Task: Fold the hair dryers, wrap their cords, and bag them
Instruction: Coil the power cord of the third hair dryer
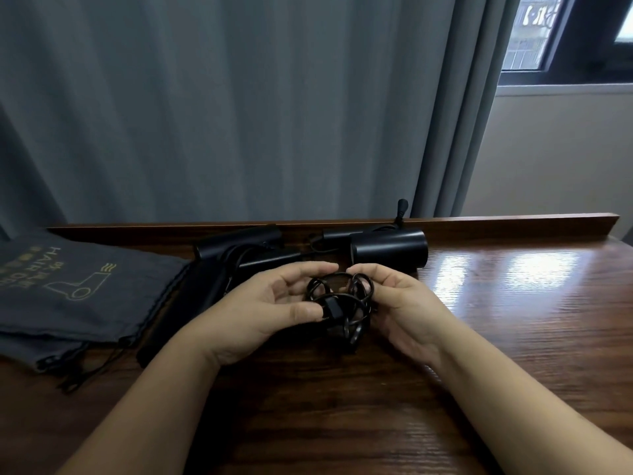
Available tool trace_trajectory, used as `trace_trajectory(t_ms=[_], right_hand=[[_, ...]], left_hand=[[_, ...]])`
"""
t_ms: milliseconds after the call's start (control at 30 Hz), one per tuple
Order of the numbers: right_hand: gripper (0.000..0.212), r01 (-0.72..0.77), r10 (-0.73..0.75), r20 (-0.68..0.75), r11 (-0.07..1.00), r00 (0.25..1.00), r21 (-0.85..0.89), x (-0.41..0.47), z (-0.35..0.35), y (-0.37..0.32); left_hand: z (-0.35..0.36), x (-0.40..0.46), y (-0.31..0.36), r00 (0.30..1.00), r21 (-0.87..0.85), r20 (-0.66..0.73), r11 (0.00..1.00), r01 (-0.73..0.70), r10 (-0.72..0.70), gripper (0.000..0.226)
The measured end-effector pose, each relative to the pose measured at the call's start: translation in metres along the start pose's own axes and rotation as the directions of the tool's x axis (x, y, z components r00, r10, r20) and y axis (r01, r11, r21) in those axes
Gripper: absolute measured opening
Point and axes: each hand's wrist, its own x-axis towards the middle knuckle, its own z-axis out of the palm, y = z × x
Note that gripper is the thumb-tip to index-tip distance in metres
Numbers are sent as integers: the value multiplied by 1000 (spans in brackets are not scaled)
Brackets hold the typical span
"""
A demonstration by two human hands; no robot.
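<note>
Both hands hold a coiled black cord (342, 303) just above the wooden table (479, 337). My left hand (270, 310) pinches the cord's plug between thumb and fingers. My right hand (400, 303) grips the loops from the right side. Behind the hands lies a black hair dryer (390, 250) with its barrel across the table; the cord runs back toward it. A second black hair dryer (239, 248) lies to its left, partly on a dark bag. Grey drawstring bags (68, 286) printed with a gold dryer logo lie at the left.
A raised wooden ledge (513, 224) borders the table's far edge, with a grey curtain (239, 114) hanging behind it. A window (565, 32) is at the upper right. Bag drawstrings (89, 371) trail over the table at the left.
</note>
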Motion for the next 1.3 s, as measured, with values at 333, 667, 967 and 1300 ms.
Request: trace_trajectory(t_ms=[333, 667, 967, 1300], right_hand=[[38, 33, 6, 165, 973, 986, -229, -6, 2, 1], [40, 82, -74, 35, 939, 997, -334, 0, 7, 10], [19, 41, -71, -45, 879, 996, -476, -2, 10, 17], [31, 11, -19, -83, 995, 996, -103, -14, 17, 0]], left_hand=[[15, 9, 0, 917, 99, -390, 994, -45, 81, 26], [20, 11, -11, 872, 670, -295, 735, -103, 390, 31], [27, 14, -13, 928, 678, -250, 734, -37, 277, 36], [25, 2, -7, 949, 598, -285, 799, 64, 137, 23]])
